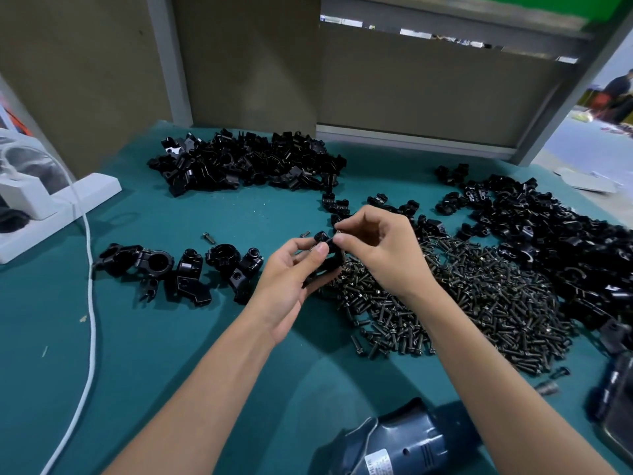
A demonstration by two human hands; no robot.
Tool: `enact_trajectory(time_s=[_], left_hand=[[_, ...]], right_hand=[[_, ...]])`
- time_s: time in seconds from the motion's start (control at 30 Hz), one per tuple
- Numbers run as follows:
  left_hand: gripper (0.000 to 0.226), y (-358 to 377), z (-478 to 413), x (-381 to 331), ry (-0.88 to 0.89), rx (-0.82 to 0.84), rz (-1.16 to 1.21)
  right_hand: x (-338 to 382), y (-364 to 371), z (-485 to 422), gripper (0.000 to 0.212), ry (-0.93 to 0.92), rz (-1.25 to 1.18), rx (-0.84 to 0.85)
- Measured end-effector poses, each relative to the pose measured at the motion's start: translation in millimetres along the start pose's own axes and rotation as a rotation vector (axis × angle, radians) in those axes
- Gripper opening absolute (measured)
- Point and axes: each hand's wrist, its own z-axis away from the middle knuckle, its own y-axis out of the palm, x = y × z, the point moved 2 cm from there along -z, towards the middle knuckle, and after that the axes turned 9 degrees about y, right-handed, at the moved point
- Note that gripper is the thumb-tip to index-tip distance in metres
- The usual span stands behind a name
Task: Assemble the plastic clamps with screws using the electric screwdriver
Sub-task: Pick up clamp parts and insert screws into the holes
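Note:
My left hand (291, 279) grips a black plastic clamp (324, 256) above the green table mat. My right hand (380, 248) pinches a small dark screw (338, 234) at the top of that clamp. A big heap of dark screws (455, 303) lies just right of my hands. Piles of loose black clamp parts sit at the back (246, 162) and at the right (555, 241). Several put-together clamps (181, 272) stand in a row on the left. The blue-grey electric screwdriver (404, 440) lies at the near edge, untouched.
A white cord (89, 269) runs down the left side from a white device (37, 197). One stray screw (209, 237) lies near the assembled clamps. A dark object (613, 395) sits at the right edge. Brown panels wall off the back.

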Motion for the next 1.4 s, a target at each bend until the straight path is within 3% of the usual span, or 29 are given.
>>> enact_trajectory(time_s=[0.13,0.23,0.37,0.43,0.53,0.63,0.8,0.87,1.03,1.27,1.4], left_hand=[[0.011,-2.6,-1.4,1.1,0.060,-0.015,-0.143],[0.020,-4.4,-1.4,0.0,0.077,-0.028,-0.161],[0.034,-5.6,-1.5,-3.9,0.051,-0.046,-0.041],[0.030,-4.7,-1.6,-5.0,0.029,-0.051,0.043],[0.029,-4.3,-2.2,-6.6,-0.001,-0.045,0.095],[0.031,-5.2,-2.1,-6.4,-0.021,-0.053,0.101],[0.030,-3.3,-1.6,-1.6,-0.056,-0.048,0.089],[0.029,-3.1,-0.6,-1.0,-0.065,-0.046,0.080],[0.033,-3.0,0.5,-2.5,-0.074,-0.050,0.089],[0.035,-1.6,0.9,-4.9,-0.095,-0.052,0.114],[0.036,-1.1,0.8,-4.8,-0.099,-0.054,0.139]], right_hand=[[2.1,8.2,3.3,0.005,-0.051,0.020,-0.049],[0.8,7.4,6.6,0.003,-0.020,-0.007,-0.038],[-3.5,-3.1,13.0,0.029,-0.039,0.108,0.126],[-11.0,-27.2,14.7,0.042,-0.029,0.240,0.052],[-33.3,-86.2,17.6,0.037,0.147,0.591,-0.150],[-62.9,-124.9,27.5,0.029,0.390,0.835,-0.076],[-78.4,-125.1,35.0,0.013,0.303,0.872,-0.090],[-76.2,-121.1,31.2,0.017,0.259,0.887,-0.086],[-72.2,-109.6,19.7,0.005,0.271,0.908,-0.058],[-69.1,-115.3,21.5,0.023,0.478,1.016,0.050],[-71.0,-120.8,29.4,0.029,0.459,0.970,0.073]])
